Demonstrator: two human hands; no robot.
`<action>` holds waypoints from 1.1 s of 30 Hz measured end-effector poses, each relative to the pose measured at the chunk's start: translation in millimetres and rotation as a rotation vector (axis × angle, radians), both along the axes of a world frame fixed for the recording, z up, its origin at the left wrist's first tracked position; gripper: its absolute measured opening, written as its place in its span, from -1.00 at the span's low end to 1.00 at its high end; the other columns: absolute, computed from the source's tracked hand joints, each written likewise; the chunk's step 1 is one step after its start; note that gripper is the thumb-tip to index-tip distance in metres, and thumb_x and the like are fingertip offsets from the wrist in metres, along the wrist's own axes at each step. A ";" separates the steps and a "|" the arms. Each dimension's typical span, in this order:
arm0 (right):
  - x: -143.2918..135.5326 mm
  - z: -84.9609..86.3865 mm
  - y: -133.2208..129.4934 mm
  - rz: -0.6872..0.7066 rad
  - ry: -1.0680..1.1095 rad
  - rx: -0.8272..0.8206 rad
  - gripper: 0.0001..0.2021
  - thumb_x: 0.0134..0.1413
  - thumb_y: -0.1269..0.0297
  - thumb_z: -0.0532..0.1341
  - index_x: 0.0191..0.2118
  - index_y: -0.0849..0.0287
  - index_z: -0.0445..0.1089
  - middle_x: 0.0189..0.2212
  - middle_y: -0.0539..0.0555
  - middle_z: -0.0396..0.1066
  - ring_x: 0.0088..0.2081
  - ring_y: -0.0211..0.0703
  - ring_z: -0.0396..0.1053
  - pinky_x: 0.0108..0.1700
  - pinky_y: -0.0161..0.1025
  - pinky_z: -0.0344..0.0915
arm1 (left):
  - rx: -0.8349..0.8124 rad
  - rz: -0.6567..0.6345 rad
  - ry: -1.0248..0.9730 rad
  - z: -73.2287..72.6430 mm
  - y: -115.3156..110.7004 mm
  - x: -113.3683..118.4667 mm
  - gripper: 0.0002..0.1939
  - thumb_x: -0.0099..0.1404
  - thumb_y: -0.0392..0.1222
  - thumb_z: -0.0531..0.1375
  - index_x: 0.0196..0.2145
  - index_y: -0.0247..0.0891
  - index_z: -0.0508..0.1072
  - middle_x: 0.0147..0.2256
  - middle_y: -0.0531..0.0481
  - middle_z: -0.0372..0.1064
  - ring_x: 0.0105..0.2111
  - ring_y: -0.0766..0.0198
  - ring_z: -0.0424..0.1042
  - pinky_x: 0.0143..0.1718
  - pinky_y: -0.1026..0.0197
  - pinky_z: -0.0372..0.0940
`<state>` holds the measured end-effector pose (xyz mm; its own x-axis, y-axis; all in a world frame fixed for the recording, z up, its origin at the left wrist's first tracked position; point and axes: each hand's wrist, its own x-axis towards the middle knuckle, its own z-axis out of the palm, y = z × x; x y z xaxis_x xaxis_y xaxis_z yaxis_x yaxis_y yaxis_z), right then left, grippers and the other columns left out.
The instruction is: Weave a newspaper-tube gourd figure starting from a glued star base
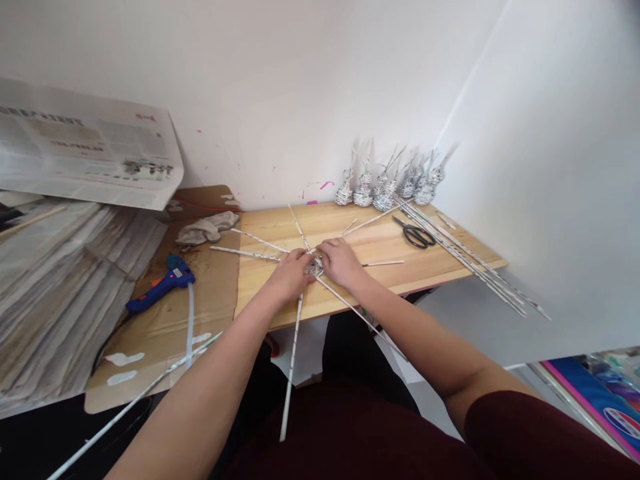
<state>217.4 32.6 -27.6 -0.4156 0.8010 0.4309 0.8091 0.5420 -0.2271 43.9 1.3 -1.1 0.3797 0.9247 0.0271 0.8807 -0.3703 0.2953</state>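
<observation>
A small round woven base of rolled newspaper (315,267) lies on the wooden tabletop, with several paper sticks spreading out from it like spokes. My left hand (291,272) grips its left side, fingers curled at the rim. On the opposite side my right hand (341,262) pinches the upper right of the weave, where the fingertips partly hide the strips. One spoke (292,367) points down over the table's front edge toward my lap. Another spoke (360,315) runs out beneath my right forearm.
Black-handled scissors (418,235) and loose paper sticks (465,257) lie at right, below several woven gourd-shaped pieces (385,195) along the wall. On cardboard (215,293) at left are a blue glue gun (165,283) and a glove (207,229), beside stacked newspapers (70,300).
</observation>
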 end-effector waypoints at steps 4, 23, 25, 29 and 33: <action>-0.5 5.5 -2.0 -0.011 -0.041 -0.067 -0.67 0.11 0.51 0.08 -0.07 0.25 0.50 -0.10 0.18 0.43 -0.04 -0.03 0.22 0.09 -0.16 0.11 | -0.015 -0.015 0.017 3.3 -0.3 -0.4 -0.44 0.26 -0.17 0.18 0.22 -0.22 0.29 0.20 -0.16 0.21 0.18 -0.03 0.18 0.26 0.04 0.07; -4.4 12.0 8.7 -0.065 0.032 -0.257 -0.49 0.04 0.51 0.09 0.07 -0.07 0.45 0.07 0.04 0.38 0.06 0.04 0.16 0.07 -0.01 0.07 | -0.007 -0.023 0.068 4.3 0.4 0.2 -0.47 0.28 -0.17 0.18 0.20 -0.20 0.29 0.20 -0.14 0.22 0.17 -0.03 0.18 0.25 0.04 0.06; -5.4 15.0 11.5 -0.090 0.085 -0.320 -0.50 0.02 0.53 0.08 0.00 -0.09 0.50 0.04 0.00 0.41 0.06 0.03 0.18 0.07 0.00 0.07 | -0.011 -0.020 0.067 4.8 -0.1 0.2 -0.47 0.28 -0.17 0.17 0.20 -0.21 0.30 0.20 -0.14 0.21 0.18 -0.03 0.18 0.25 0.05 0.06; -4.4 15.6 13.0 -0.083 0.126 -0.340 -0.51 0.01 0.53 0.08 -0.03 -0.08 0.52 0.01 -0.02 0.45 0.06 0.03 0.20 0.07 -0.01 0.07 | -0.013 -0.019 0.056 5.6 -1.3 0.5 -0.48 0.28 -0.17 0.17 0.20 -0.21 0.30 0.21 -0.15 0.20 0.18 -0.03 0.17 0.26 0.04 0.05; -3.5 11.8 9.6 -0.039 0.098 -0.261 -0.50 0.01 0.53 0.09 -0.01 -0.07 0.51 0.01 -0.01 0.47 0.03 -0.01 0.22 0.04 -0.05 0.08 | -0.013 -0.014 0.047 5.7 -1.3 1.1 -0.48 0.27 -0.18 0.19 0.19 -0.20 0.31 0.20 -0.15 0.21 0.18 -0.03 0.17 0.26 0.02 0.04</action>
